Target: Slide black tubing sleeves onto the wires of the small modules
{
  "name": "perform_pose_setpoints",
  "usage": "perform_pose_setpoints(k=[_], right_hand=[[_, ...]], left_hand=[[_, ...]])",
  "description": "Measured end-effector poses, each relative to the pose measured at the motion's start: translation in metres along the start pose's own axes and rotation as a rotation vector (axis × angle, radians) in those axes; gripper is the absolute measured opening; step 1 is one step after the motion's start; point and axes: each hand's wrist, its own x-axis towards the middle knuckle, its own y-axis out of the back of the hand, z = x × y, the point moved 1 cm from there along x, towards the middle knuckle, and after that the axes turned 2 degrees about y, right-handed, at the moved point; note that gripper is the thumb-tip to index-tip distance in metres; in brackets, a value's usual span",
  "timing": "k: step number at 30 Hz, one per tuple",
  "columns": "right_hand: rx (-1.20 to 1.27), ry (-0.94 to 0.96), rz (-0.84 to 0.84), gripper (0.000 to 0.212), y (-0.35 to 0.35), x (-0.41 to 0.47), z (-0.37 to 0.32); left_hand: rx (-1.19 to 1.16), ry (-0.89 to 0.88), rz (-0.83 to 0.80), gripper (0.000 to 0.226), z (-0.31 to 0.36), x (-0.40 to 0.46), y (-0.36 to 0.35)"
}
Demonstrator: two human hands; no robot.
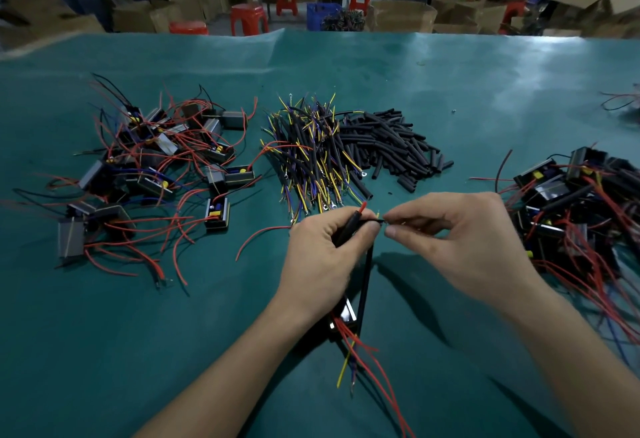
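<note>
Head view: both hands (391, 240) pinch slim matte-black tubing (349, 231)

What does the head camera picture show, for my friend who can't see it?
Two hands meet over a green table: the left hand grips a black tubing sleeve with a red wire tip poking out, and the right hand pinches its end. A small module hangs below the left wrist. Behind lie piles of modules, coloured wires and loose sleeves.
</note>
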Motion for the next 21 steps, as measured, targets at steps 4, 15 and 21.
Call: perform_pose_setpoints(k=[4,15,21], right_hand=[[-0.090,0.126,-0.002,0.009,0.001,0.002,-0.001],[0.182,-0.350,-0.074,0.021,-0.012,0.002,-0.003],[0.804,-0.898,-0.190,0.026,-0.013,0.003,0.000]], left_hand=[[0.006,-0.006,-0.001,0.010,0.000,-0.001,0.001],[0.027,-0.044,0.016,0.009,-0.005,-0.003,-0.001],[0.048,-0.055,0.007,0.011,-0.006,-0.003,-0.002]])
